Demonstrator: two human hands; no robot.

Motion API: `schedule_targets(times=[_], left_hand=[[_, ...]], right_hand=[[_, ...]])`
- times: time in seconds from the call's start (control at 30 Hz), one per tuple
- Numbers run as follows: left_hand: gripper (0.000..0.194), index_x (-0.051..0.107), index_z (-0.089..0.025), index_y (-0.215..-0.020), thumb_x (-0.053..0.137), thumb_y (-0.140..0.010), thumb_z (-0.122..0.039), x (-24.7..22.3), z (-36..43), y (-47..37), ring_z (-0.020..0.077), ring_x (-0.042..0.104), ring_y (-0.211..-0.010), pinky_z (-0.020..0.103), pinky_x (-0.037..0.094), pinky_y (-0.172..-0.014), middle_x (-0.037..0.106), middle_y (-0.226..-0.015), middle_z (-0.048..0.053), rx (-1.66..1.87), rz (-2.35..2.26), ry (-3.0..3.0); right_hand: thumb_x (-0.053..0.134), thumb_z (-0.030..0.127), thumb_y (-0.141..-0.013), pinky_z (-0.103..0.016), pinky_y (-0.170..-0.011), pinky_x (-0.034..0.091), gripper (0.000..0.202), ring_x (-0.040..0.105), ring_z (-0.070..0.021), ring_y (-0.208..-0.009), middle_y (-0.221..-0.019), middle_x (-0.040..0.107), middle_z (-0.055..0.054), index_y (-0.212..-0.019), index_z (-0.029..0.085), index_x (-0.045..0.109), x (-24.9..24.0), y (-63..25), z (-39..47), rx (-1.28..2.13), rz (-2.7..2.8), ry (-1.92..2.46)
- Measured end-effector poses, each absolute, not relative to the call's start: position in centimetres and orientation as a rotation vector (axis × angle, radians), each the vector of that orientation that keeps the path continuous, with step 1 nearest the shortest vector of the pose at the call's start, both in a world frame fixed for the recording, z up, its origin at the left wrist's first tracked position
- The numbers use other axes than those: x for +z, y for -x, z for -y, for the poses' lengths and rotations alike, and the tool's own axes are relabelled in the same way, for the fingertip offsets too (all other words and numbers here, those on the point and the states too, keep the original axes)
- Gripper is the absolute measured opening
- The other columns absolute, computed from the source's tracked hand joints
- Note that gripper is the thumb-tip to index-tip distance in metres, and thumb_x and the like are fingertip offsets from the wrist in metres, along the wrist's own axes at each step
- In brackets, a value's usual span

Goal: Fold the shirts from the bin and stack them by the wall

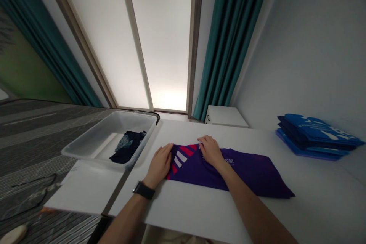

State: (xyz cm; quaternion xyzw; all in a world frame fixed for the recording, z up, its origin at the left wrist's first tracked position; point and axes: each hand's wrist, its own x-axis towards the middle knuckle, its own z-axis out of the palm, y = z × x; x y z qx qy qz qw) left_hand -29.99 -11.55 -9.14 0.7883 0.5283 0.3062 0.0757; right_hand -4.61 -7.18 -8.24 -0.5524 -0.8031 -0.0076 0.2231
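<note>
A purple shirt (pixel 246 171) lies folded into a long strip on the white table (pixel 183 206). Red and white stripes mark its left end, and small pale lettering shows near its middle. My left hand (pixel 160 162), below a dark wristwatch (pixel 143 190), rests against the shirt's left edge with fingers stretched out. Across the cloth reaches my right hand (pixel 211 151), its fingers extended over the far edge near the red stripes. Both hands touch the fabric, and neither visibly grips it.
Left of the table, a translucent plastic bin (pixel 85 148) holds dark crumpled clothing (pixel 128 146). A stack of folded blue garments (pixel 317 133) sits at the table's right. Behind stand a small white cabinet (pixel 225 116) and a teal curtain (pixel 228 45); a bed (pixel 25 137) is at left.
</note>
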Motion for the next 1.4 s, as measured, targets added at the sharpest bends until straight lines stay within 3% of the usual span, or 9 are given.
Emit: schedule_targets(times=[0.17, 0.33, 0.47, 0.7, 1.03, 1.2, 1.4], left_hand=[[0.045, 0.043, -0.02, -0.142, 0.033, -0.099, -0.027, -8.0, 12.2, 29.7, 0.0207, 0.049, -0.13, 0.044, 0.04, -0.111, 0.053, -0.141, 0.01, 0.997, -1.473, -2.359], [0.049, 0.041, -0.014, -0.143, 0.036, -0.098, -0.031, -8.6, 12.7, 29.1, 0.0233, 0.04, -0.138, 0.045, 0.035, -0.114, 0.045, -0.148, 0.013, 0.697, -1.427, -2.583], [0.049, 0.043, -0.011, -0.142, 0.034, -0.098, -0.031, -9.5, 12.6, 29.3, 0.0255, 0.036, -0.14, 0.049, 0.032, -0.114, 0.041, -0.15, 0.014, 0.522, -1.541, -2.694], [0.049, 0.043, -0.012, -0.142, 0.028, -0.099, -0.03, -10.0, 12.5, 29.3, 0.0224, 0.035, -0.141, 0.044, 0.033, -0.114, 0.041, -0.15, 0.011, 0.444, -1.709, -2.743], [0.05, 0.042, -0.013, -0.144, 0.03, -0.099, -0.032, -10.4, 12.1, 30.0, 0.0222, 0.035, -0.141, 0.044, 0.032, -0.114, 0.038, -0.151, 0.011, 0.446, -1.88, -2.647], [0.054, 0.03, -0.011, -0.149, 0.029, -0.1, -0.034, -9.4, 12.1, 29.8, 0.0236, 0.036, -0.14, 0.049, 0.029, -0.115, 0.043, -0.149, 0.014, 0.596, -1.946, -2.508], [0.057, 0.026, -0.015, -0.151, 0.033, -0.099, -0.035, -8.0, 13.1, 26.8, 0.0219, 0.028, -0.144, 0.043, 0.027, -0.117, 0.036, -0.153, 0.011, 0.699, -1.602, -2.776]], right_hand=[[0.038, 0.021, -0.098, -0.041, -0.108, 0.033, 0.036, 0.046, -0.0232, -0.126, -0.135, 0.055, -0.011, -0.13, 0.016, 0.053, -8.2, 6.5, 9.1, 0.002, 2.401, 1.267], [0.036, 0.036, -0.099, -0.047, -0.117, 0.022, 0.052, 0.031, -0.0241, -0.141, -0.152, 0.038, -0.012, -0.146, 0.013, 0.038, -9.2, 8.4, 10.4, 0.067, 2.529, 1.295], [0.031, 0.041, -0.1, -0.048, -0.118, 0.019, 0.056, 0.026, -0.0232, -0.144, -0.154, 0.033, -0.012, -0.148, 0.012, 0.035, -9.3, 8.4, 10.3, 0.126, 2.534, 1.389], [0.023, 0.044, -0.1, -0.046, -0.119, 0.013, 0.059, 0.022, -0.0211, -0.145, -0.156, 0.028, -0.01, -0.15, 0.012, 0.03, -8.8, 8.2, 10.1, 0.175, 2.55, 1.429], [0.016, 0.046, -0.099, -0.047, -0.119, 0.012, 0.064, 0.018, -0.0221, -0.146, -0.157, 0.025, -0.011, -0.151, 0.01, 0.027, -8.6, 3.8, 10.0, 0.182, 2.465, 1.681], [0.017, 0.047, -0.098, -0.049, -0.119, 0.012, 0.065, 0.019, -0.0228, -0.146, -0.157, 0.024, -0.011, -0.151, 0.011, 0.027, -9.1, 4.2, 10.0, 0.211, 2.437, 1.754], [0.018, 0.046, -0.098, -0.05, -0.119, 0.011, 0.065, 0.017, -0.0223, -0.146, -0.158, 0.023, -0.01, -0.151, 0.009, 0.026, -9.0, 4.3, 9.9, 0.206, 2.44, 1.777]])
